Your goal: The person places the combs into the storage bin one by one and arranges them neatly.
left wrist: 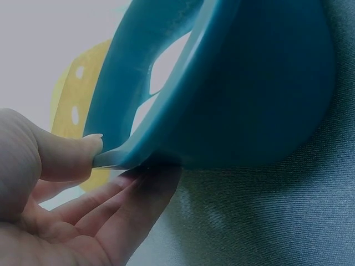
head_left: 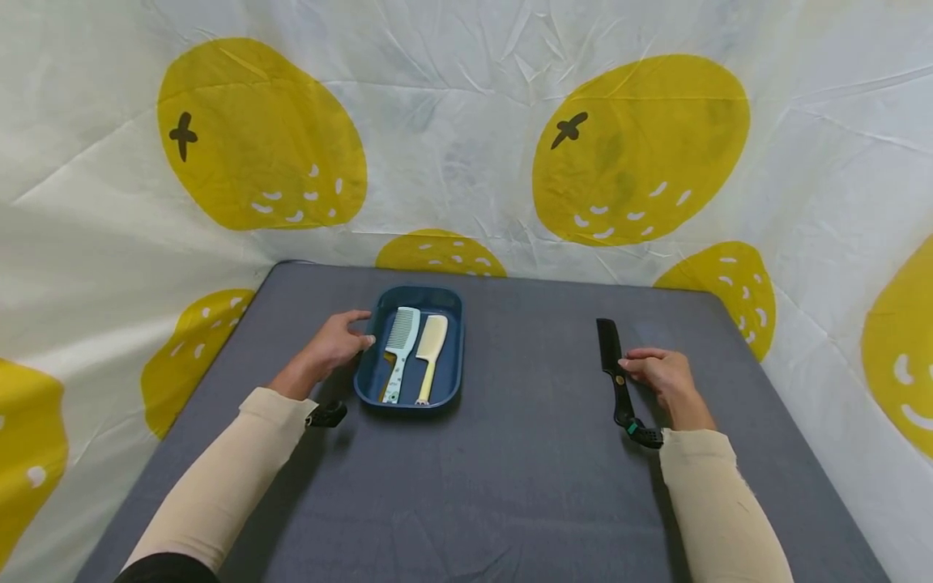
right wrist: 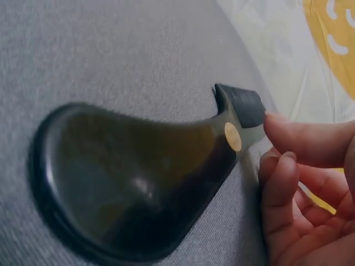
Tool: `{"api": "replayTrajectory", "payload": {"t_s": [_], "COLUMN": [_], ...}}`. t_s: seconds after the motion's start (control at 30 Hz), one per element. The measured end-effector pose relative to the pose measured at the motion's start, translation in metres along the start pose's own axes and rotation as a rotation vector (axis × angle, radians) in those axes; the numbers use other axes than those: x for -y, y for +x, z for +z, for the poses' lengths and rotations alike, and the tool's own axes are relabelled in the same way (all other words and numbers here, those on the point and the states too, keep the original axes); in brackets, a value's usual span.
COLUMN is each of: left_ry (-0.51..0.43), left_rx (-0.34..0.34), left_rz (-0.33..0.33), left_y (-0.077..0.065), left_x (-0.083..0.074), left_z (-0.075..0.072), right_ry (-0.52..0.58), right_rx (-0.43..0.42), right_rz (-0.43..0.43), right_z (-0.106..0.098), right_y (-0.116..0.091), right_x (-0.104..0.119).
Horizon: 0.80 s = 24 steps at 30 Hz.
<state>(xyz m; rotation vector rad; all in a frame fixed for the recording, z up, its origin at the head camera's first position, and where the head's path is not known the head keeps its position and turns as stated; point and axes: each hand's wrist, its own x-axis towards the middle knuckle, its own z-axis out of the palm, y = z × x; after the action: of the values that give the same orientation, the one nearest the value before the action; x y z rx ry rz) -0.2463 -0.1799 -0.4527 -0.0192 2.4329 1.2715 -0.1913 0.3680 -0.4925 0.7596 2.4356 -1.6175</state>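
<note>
A dark blue tray (head_left: 410,406) stands left of the middle of the table, holding a pale mint comb (head_left: 398,360) with a patterned handle and a cream comb (head_left: 432,348) with a yellow handle. My left hand (head_left: 337,344) pinches the tray's left rim. In the left wrist view, the thumb (left wrist: 72,155) lies over the rim and the other fingers are under it outside. To the right is a black comb (head_left: 609,346) with a small gold dot on its neck. My right hand (head_left: 662,376) pinches its right edge near that dot, thumb (right wrist: 299,138) at the edge.
A grey cloth covers the table (head_left: 510,486). Behind and at the sides hangs a white curtain (head_left: 452,146) with yellow fruit prints. Inside the tray, a brownish strip (head_left: 386,368) shows beside the mint comb.
</note>
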Motion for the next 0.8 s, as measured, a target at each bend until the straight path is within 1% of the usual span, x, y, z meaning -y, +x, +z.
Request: {"api": "replayTrajectory", "payload": {"t_s": [0.3, 0.57, 0.67, 0.8], "left_ry": [0.018, 0.023, 0.027, 0.029], "left_rx": [0.000, -0.010, -0.009, -0.014], "left_rz": [0.016, 0.005, -0.003, -0.003], "left_y": [-0.003, -0.001, -0.002, -0.003], "left_x": [-0.001, 0.000, 0.000, 0.000], "left_z": [0.002, 0.002, 0.001, 0.001], "right_ry": [-0.181, -0.288, -0.349, -0.378], "right_rx": [-0.022, -0.022, -0.014, -0.006], "right_rz": [-0.032, -0.080, -0.103, -0.122], "right_z": [0.007, 0.011, 0.012, 0.014], "right_y": [-0.008, -0.008, -0.008, -0.008], "right_x": [-0.001, 0.004, 0.003, 0.001]}}
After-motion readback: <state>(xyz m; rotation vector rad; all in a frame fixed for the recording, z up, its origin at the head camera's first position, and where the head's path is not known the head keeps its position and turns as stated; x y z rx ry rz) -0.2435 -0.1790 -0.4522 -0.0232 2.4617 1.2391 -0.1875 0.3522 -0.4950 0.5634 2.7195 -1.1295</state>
